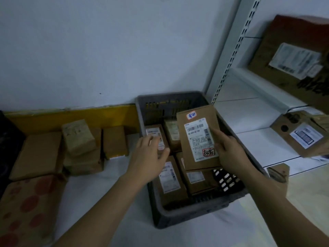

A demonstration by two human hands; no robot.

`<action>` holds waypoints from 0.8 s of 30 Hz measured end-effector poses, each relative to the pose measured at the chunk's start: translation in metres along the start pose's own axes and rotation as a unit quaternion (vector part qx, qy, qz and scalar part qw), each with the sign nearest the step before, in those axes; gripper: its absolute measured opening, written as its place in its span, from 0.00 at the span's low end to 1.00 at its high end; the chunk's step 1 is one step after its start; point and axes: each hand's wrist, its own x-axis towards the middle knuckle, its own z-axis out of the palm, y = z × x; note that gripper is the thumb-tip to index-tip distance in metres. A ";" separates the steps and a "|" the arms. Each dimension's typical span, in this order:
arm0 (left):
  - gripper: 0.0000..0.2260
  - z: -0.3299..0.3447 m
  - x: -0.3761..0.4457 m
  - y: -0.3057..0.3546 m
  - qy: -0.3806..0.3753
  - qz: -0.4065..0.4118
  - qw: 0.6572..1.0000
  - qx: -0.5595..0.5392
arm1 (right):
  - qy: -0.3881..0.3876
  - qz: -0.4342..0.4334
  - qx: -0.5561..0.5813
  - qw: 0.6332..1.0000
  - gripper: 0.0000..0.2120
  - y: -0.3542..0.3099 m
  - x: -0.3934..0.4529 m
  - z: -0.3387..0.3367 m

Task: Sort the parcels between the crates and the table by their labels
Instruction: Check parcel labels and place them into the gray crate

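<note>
My right hand (229, 152) grips a flat brown parcel (194, 122) by its right edge and holds it tilted above the grey crate (178, 216). The parcel's white shipping label and two handwritten stickers face me. My left hand (151, 157) hovers over the crate's left side with relaxed fingers and holds nothing. Several more labelled brown parcels (169, 180) lie flat inside the crate. On the white table (99, 193) to the left lie other brown parcels (78, 136), some stacked.
A large box with red spots (26, 209) sits at the table's near left. A yellow strip (71, 118) runs along the wall behind. White metal shelving (252, 111) at the right holds labelled cardboard boxes (300, 134).
</note>
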 end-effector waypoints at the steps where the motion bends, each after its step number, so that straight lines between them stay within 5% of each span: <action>1: 0.28 0.007 0.003 0.002 0.008 -0.011 1.000 0.024 | -0.040 0.009 -0.013 0.999 0.27 0.016 0.012 0.003; 5: 0.34 0.031 0.008 0.014 0.001 -0.065 0.993 0.102 | -0.215 0.013 -0.051 0.975 0.29 0.056 0.048 0.019; 11: 0.39 0.044 0.004 0.021 -0.016 -0.087 0.978 0.191 | -0.349 0.016 -0.093 0.932 0.36 0.075 0.077 0.043; 20: 0.36 0.043 0.002 0.026 -0.030 -0.093 0.970 0.222 | -0.379 0.041 -0.130 0.915 0.43 0.107 0.095 0.090; 24: 0.35 0.044 0.002 0.026 -0.019 -0.094 0.973 0.211 | -0.431 0.061 -0.193 0.879 0.50 0.112 0.098 0.096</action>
